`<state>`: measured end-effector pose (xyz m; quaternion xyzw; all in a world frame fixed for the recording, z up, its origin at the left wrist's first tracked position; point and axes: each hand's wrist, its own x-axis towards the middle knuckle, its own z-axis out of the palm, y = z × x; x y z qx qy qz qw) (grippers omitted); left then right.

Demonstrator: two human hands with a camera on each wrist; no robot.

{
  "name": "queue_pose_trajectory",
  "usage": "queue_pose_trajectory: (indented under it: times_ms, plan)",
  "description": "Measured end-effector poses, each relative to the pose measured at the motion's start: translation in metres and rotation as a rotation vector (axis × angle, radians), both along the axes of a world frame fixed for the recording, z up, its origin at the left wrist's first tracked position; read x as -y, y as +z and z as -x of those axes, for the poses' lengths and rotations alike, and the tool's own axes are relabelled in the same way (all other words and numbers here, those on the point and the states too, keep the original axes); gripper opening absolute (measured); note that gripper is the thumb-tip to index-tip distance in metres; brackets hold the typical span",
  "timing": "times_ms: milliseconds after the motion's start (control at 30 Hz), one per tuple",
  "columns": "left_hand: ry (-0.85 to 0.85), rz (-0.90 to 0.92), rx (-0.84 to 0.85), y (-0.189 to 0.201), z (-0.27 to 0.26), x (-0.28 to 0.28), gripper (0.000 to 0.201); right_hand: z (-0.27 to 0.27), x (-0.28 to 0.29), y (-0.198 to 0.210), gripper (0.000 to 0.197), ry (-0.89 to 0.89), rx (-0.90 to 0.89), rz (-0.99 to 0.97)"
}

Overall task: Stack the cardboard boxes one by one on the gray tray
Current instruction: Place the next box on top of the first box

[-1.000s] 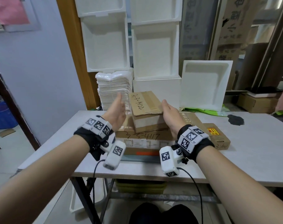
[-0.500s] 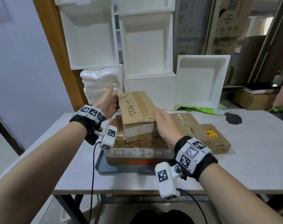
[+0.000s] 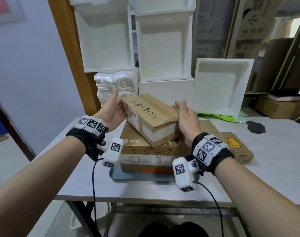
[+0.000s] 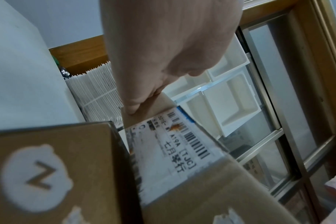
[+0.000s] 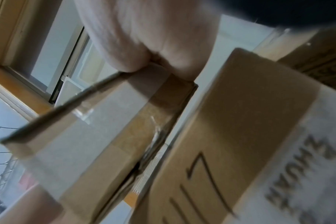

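Observation:
A small cardboard box (image 3: pixel 151 115) marked 3-3-4122 lies skewed on top of a larger box (image 3: pixel 145 152) marked 3-3-4117, which stands on the gray tray (image 3: pixel 128 177). My left hand (image 3: pixel 114 109) holds the small box's far left end, thumb up, fingers hidden behind it. My right hand (image 3: pixel 186 115) holds its right end, fingertips curved over the far corner. In the left wrist view, fingers (image 4: pixel 132 106) press the labelled end of the small box (image 4: pixel 173 151). The right wrist view shows fingers (image 5: pixel 128 63) and thumb straddling the small box's (image 5: pixel 105 128) edge.
A third, flat cardboard box (image 3: pixel 238 147) with a red and yellow label lies on the white table (image 3: pixel 274 159) right of the tray. White foam trays (image 3: pixel 221 86) and a stack of white sheets (image 3: pixel 115 84) stand behind. A dark patch (image 3: pixel 255 126) marks the table's back right.
The small box has turned on the larger one, so it now lies diagonally from far left to near right. Both hands have shifted with it, the right hand going farther back.

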<state>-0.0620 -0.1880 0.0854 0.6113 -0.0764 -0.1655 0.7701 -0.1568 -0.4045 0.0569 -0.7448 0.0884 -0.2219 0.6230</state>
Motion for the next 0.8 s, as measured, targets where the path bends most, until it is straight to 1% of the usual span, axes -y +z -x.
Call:
queue_pose_trajectory:
  times_ms: [100, 200, 300, 400, 533, 600, 700, 767, 800]
  plan:
    - [-0.020, 0.010, -0.017, -0.007, 0.008, -0.011, 0.075, -0.008, 0.011, 0.007, 0.056, -0.013, 0.012, -0.006]
    - [-0.014, 0.006, -0.037, -0.016, 0.016, -0.017, 0.071, -0.013, 0.017, 0.002, 0.059, -0.024, -0.025, 0.052]
    - [0.010, -0.015, -0.025, -0.024, 0.021, -0.024, 0.077, -0.013, 0.016, -0.007, 0.061, -0.020, -0.066, 0.074]
    - [0.052, -0.051, -0.016, -0.022, 0.020, -0.028, 0.080, -0.010, 0.017, -0.001, 0.064, -0.065, -0.100, 0.064]
    - [0.086, -0.056, -0.003, -0.013, 0.015, -0.024, 0.081, -0.002, 0.022, 0.005, 0.066, -0.118, -0.088, 0.046]
    - [0.100, -0.062, -0.003, -0.012, 0.014, -0.023, 0.081, 0.006, 0.015, 0.001, 0.073, -0.098, -0.088, -0.006]
    - [0.113, -0.058, -0.011, -0.014, 0.009, -0.024, 0.083, 0.014, -0.003, -0.006, 0.090, -0.009, -0.140, -0.042]
    - [0.089, -0.039, 0.019, -0.008, 0.019, -0.011, 0.083, 0.032, 0.000, 0.000, 0.087, -0.005, -0.103, -0.026]
    - [0.083, -0.033, 0.020, -0.009, 0.020, -0.011, 0.083, 0.031, -0.001, 0.000, 0.085, 0.009, -0.115, -0.035]
